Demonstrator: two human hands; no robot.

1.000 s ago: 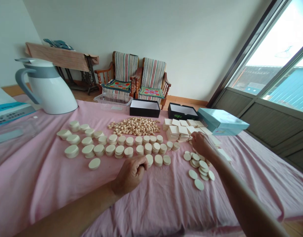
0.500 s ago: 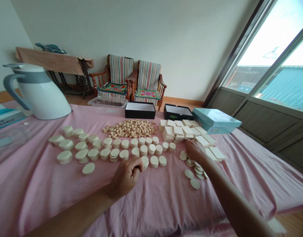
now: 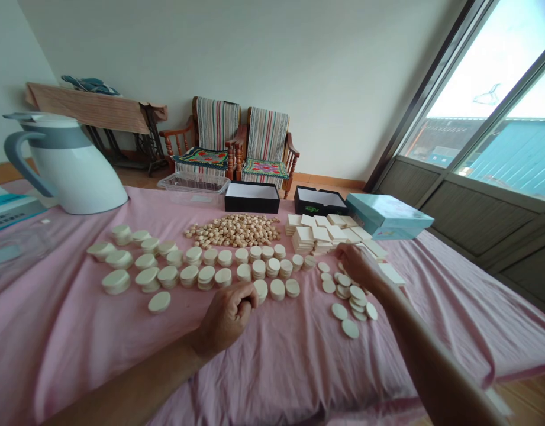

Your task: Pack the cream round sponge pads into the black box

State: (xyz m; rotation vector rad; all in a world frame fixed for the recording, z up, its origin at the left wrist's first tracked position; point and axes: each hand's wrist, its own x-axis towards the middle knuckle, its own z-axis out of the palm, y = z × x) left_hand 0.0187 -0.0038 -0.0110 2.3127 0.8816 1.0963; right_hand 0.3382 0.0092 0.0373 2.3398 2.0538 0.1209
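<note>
My left hand (image 3: 228, 315) rests as a closed fist on the pink cloth, beside a short stack of round wooden discs (image 3: 260, 290). Whatever it may hold is hidden inside the fingers. Reaching to the right, my right hand (image 3: 358, 265) has its fingers curled down at the front of the stacked square wooden tiles (image 3: 321, 235). Its fingertips are partly hidden, and I cannot make out what is in them. Loose wooden discs (image 3: 344, 280) lie scattered just below this hand, some overlapping. Rows of stacked discs (image 3: 189, 276) stretch to the left.
A heap of small wooden pieces (image 3: 236, 231) lies behind the disc rows. Two black boxes (image 3: 251, 204), a clear plastic tray (image 3: 193, 183) and a light blue box (image 3: 387, 218) line the back. A white jug (image 3: 83, 171) stands at left on the pink cloth (image 3: 272, 367).
My right hand has shifted slightly right and away from me, uncovering more of the scattered discs. My left fist has stayed in place.
</note>
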